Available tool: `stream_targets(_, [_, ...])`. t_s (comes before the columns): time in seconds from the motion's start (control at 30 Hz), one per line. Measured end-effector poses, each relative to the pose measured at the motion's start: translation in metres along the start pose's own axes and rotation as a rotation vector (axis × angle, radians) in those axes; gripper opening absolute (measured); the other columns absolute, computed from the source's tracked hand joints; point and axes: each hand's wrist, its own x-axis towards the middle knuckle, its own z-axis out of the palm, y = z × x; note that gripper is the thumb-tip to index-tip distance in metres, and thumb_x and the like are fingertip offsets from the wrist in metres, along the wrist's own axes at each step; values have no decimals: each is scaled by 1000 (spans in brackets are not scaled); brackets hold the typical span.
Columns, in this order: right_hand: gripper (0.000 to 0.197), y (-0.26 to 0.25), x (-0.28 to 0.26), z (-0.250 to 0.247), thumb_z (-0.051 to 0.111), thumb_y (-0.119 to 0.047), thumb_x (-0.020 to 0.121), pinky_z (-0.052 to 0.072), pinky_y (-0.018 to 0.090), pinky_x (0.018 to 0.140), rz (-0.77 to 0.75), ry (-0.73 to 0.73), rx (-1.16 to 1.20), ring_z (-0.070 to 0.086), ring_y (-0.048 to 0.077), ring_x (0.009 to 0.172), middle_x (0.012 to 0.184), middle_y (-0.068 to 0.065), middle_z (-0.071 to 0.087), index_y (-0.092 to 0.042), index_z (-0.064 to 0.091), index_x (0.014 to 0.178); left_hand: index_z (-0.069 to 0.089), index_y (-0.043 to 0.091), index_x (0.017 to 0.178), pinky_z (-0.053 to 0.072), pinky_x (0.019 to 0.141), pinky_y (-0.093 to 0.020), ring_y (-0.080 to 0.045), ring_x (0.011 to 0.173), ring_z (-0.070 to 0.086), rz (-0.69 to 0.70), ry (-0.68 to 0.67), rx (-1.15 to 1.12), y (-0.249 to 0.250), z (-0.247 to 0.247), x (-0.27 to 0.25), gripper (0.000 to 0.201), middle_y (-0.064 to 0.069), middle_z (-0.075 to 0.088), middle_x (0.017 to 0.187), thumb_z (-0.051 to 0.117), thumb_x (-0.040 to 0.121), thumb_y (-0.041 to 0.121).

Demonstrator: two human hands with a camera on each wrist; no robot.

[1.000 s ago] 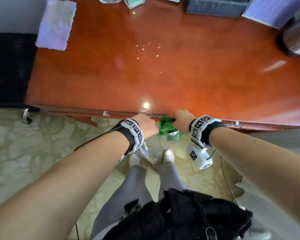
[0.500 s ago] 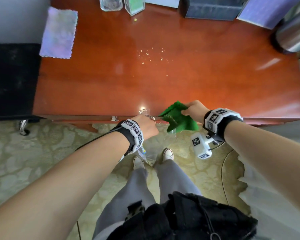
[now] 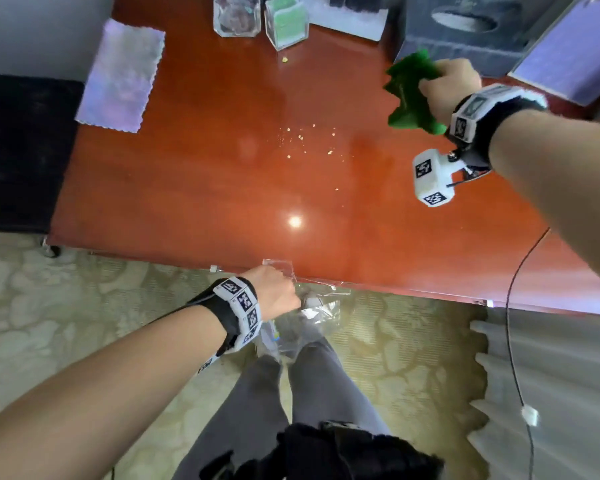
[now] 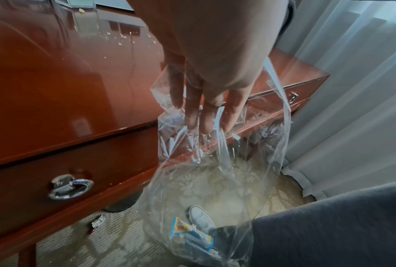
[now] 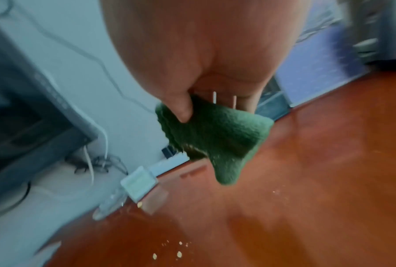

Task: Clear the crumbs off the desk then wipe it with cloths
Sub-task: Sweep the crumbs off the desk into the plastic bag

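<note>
2 hands visible: both gripping something
Desk: glossy red-brown wooden desk (image 3: 194, 188), drawers with metal ring pulls under front edge
Curtain: white sheer curtain (image 3: 551, 375) hanging right of desk, reaches patterned carpet
Tissue box: dark grey rectangular tissue box (image 3: 461, 32) at desk's far edge, right of centre
Spare cloth: pale lilac scalloped-edge cloth (image 3: 122, 77) lying flat on far-left corner of desk
Bag: clear plastic bag (image 4: 217, 171) hanging just off desk's front edge, mouth level with desktop, blue-yellow wrapper in bottom
Green cloth: bunched green microfibre cloth (image 3: 411, 95) held above desk's far right, clear of surface
Right hand: right hand (image 3: 447, 86) fingers and thumb curled tight round green cloth
Left hand: left hand (image 3: 274, 292) fingers (image 4: 192, 108) inside bag mouth, gripping rim
Crumbs: small yellow scattered crumbs (image 3: 305, 140) mid-desk, left of green cloth; 1 stray by clear containers at back
</note>
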Motion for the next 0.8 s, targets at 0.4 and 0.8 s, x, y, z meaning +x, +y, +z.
stream_targets(0.4, [40,-6,53,152,46,-19,96,44,31,96,-160,-212,-154,56,32,119,129,13,62,-22,57,134,61,14,113,55,78,-45,-28,80,63,-23,-15,-160,-8,17,8,27,-4,63,91,50,94,-1])
stream_targets(0.8, [52,27,14,151,47,-30,101,24,26,113,-222,-428,-183,34,28,143,156,12,35,-21,37,151,61,13,109,55,81,-41,-21,71,49,-40,-17,-185,-7,7,15,17,-1,56,87,52,96,5])
